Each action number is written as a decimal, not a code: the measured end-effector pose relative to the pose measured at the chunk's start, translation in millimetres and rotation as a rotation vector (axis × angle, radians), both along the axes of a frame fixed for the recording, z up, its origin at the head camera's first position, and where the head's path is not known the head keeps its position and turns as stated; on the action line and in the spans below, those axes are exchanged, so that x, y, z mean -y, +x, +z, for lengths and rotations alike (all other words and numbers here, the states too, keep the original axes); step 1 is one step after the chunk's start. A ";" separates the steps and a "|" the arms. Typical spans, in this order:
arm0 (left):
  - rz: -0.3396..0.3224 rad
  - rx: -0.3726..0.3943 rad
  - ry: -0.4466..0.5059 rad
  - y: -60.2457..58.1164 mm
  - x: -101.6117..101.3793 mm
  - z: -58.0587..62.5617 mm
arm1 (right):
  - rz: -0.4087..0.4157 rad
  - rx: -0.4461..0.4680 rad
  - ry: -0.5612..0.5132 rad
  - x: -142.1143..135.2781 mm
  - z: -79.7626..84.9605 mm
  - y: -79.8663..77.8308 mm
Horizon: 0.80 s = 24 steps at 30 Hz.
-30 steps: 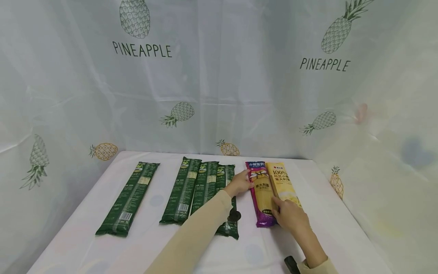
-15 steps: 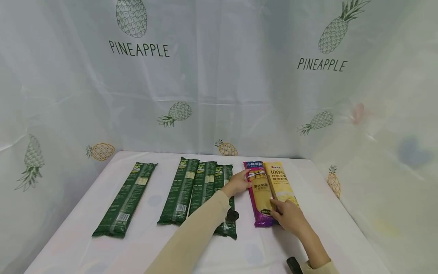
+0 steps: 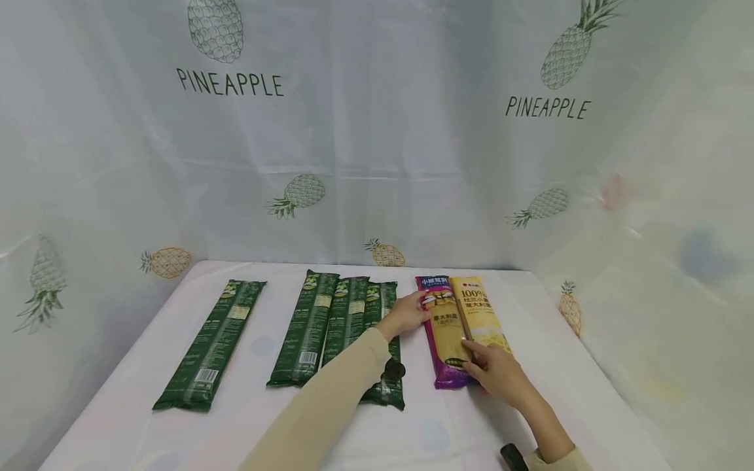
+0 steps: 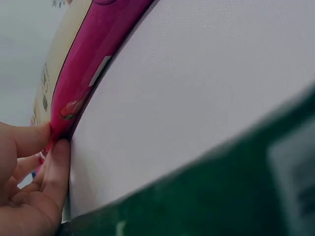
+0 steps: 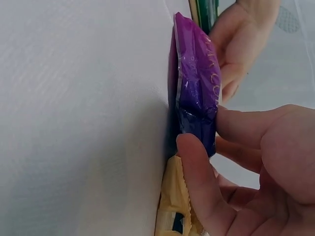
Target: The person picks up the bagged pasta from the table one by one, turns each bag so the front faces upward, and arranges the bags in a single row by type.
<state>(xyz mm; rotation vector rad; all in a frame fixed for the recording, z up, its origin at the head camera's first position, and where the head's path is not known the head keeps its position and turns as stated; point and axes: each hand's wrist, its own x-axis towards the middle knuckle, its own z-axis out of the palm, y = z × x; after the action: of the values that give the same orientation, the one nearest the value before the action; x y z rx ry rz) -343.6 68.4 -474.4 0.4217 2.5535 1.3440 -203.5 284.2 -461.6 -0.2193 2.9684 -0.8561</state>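
A purple spaghetti packet (image 3: 448, 333) with a clear golden window lies flat on the table's right half. On its left edge, toward the far end, my left hand (image 3: 406, 314) grips with thumb and fingers; the left wrist view shows the fingertips at the magenta side (image 4: 81, 73). My right hand (image 3: 496, 373) pinches the near right corner of the same packet. In the right wrist view the thumb and a finger lie at its dark purple end (image 5: 197, 88). A yellow spaghetti packet (image 3: 478, 307) lies directly against its right side, partly behind the right hand.
Several green spaghetti packets lie left of the hands: a lone one (image 3: 209, 347) at far left, then a row of three, the rightmost (image 3: 385, 392) partly under the left sleeve (image 3: 324, 399). A white cloth (image 3: 436, 435) covers the table; a pineapple-print curtain (image 3: 389, 131) hangs behind.
The whole scene has drifted slightly left in the head view. Both hands stay at the purple packet, and the packets keep their places on the table.
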 end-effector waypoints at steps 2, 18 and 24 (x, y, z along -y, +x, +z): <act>-0.017 0.016 0.001 -1.9 6.0 2.2 | 0.009 -0.005 0.005 1.0 -0.6 -1.3; -0.223 0.145 0.098 13.2 62.0 24.1 | 0.018 0.074 -0.203 -13.2 0.8 12.7; -0.204 0.057 0.049 19.3 91.4 34.2 | -0.002 -0.053 -0.170 -0.6 15.5 29.7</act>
<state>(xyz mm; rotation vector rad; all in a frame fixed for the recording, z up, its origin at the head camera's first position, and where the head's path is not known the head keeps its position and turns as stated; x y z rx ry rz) -324.3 -23.0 -440.1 0.6248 2.3627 1.3262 -173.9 284.8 -446.2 -0.2489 2.9445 -1.1217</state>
